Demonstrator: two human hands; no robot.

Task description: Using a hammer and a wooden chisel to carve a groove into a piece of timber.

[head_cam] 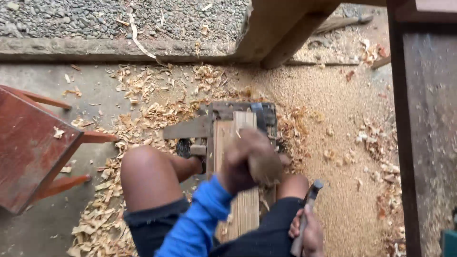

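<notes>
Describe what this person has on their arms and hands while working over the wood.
Both hands are bare, with no gloves, rings or watch in view. The left hand comes out of a bright blue long sleeve that reaches the wrist; the picture blurs it. The right hand shows only at the lower edge, and no sleeve is visible on it.

Left arm: bright blue long sleeve (197, 221), cuff bunched at wrist, 7 o'clock of left hand (247, 162). Right hand (309, 233) bare, sleeve not visible. Dark shorts (152, 223), hem frayed, wood dust specks on fabric. Knees bare.
</notes>
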